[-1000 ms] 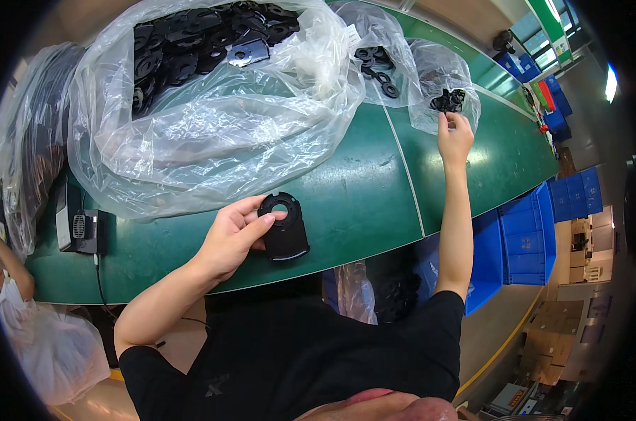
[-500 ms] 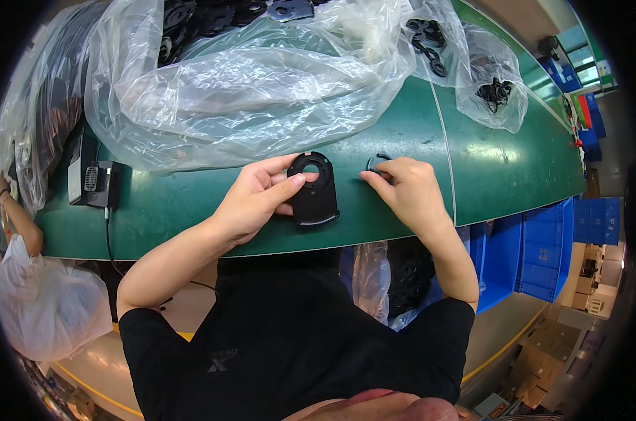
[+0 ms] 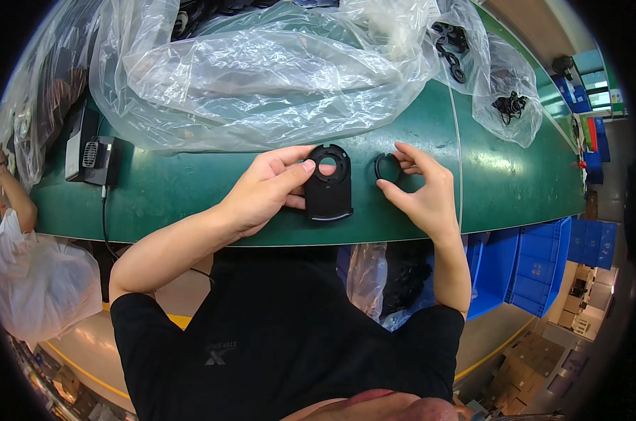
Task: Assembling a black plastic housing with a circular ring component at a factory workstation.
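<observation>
My left hand (image 3: 262, 186) grips a flat black plastic plate (image 3: 329, 198) by its left edge, thumb on the face and fingers behind. The plate has a round upper end with a hole through it and a squarer lower end with a lip. To its right, my right hand (image 3: 427, 191) holds a thin black ring (image 3: 378, 170) between thumb and fingers, index finger raised above it. Ring and plate are apart, both over the green table (image 3: 248, 228). Part of the ring's right side is hidden by my fingers.
A large clear plastic bag (image 3: 262, 91) with black parts lies across the far side. Smaller bags of black rings (image 3: 457, 73) and black pieces (image 3: 509, 107) lie far right. A black corded device (image 3: 102, 161) stands left. Blue bins (image 3: 539, 270) stand right; another person's arm (image 3: 15, 193) shows far left.
My right hand has spread its fingers, and the ring now shows more of its round shape. The left hand still holds the plate. The whole view has shifted slightly.
</observation>
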